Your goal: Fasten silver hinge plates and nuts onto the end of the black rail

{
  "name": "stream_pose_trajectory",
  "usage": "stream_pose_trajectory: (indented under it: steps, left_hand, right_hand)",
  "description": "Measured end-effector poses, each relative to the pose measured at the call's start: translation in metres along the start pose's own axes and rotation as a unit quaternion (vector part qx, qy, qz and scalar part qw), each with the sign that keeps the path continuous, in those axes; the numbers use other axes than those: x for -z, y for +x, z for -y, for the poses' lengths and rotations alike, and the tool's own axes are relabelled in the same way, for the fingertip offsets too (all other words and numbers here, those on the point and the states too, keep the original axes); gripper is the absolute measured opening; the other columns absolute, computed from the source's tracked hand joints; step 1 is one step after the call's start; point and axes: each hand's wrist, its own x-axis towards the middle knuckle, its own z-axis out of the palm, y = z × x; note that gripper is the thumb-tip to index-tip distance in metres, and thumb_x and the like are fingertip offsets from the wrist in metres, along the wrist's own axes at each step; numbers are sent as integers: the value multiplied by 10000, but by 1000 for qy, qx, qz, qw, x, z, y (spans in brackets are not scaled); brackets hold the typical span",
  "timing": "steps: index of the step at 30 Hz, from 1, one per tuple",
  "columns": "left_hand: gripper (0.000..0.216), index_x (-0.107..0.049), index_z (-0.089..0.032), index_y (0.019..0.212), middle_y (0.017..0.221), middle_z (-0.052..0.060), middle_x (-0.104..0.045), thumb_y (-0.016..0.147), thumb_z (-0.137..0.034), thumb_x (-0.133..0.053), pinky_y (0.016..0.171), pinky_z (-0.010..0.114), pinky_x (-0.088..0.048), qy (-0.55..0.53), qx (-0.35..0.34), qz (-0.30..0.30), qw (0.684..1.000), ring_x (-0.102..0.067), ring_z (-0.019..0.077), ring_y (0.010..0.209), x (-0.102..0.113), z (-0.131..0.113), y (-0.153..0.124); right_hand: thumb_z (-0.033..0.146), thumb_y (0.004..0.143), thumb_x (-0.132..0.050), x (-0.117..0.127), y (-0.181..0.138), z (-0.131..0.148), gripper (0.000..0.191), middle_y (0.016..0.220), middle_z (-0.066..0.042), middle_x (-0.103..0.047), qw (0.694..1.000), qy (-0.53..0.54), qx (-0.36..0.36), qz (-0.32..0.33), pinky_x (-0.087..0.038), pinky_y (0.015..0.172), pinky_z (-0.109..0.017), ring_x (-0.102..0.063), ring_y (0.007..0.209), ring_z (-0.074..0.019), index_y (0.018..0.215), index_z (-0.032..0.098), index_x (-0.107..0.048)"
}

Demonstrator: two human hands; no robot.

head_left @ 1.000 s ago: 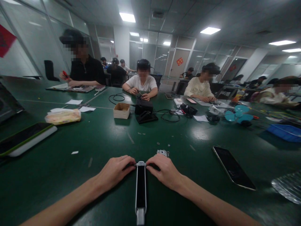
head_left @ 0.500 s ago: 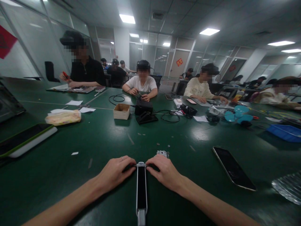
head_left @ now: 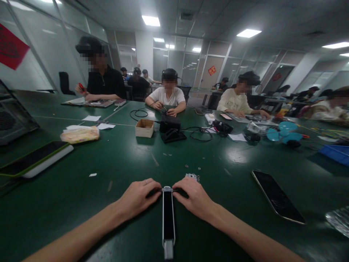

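Note:
A long narrow piece with a pale metal frame and a black middle (head_left: pixel 168 214) lies lengthwise in front of me, its near end narrowing to a metal tab. My left hand (head_left: pixel 138 197) pinches the left side of its far end, thumb and fingers closed on a small dark part there. On the opposite side, my right hand (head_left: pixel 193 196) grips that same end in a like pinch. What exactly sits between the fingertips is mostly hidden. Just beyond my right hand is a small heap of metal parts (head_left: pixel 192 177), with a loose nut or ring (head_left: pixel 187 166) farther off.
A phone (head_left: pixel 278 196) lies to the right, near crinkled clear plastic (head_left: pixel 339 220). At left are a green-edged tray-like item (head_left: pixel 35 158) and a bag (head_left: pixel 80 134). A small box (head_left: pixel 144 129) and a black device (head_left: pixel 169 125) stand ahead. Several people sit across the table.
The whole view has swung slightly left, so things appear a little farther right. Both hands keep their pinch on the piece's far end.

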Motion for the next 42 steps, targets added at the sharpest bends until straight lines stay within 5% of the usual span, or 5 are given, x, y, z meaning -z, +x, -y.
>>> stream_pose_trajectory:
  steps: [27,42]
  left_hand:
    - [113,-607,-175,939,792,12,-635,863,-184,-525,595,213,-464,18,9,0,1000,-601,129,652,1,-3,-1]
    - [126,-617,-163,950,793,20,-639,871,-184,-521,613,219,-477,21,19,14,999,-609,139,669,3,-7,0]
  right_hand:
    - [190,877,-564,-2,-1,1,65,856,-45,-667,999,-41,-10,-12,-462,732,-327,-585,804,-179,900,176,-624]
    - [258,949,-464,-1,-1,1,203,867,-71,-682,999,-41,2,-2,-467,708,-358,-588,797,-199,938,187,-654]
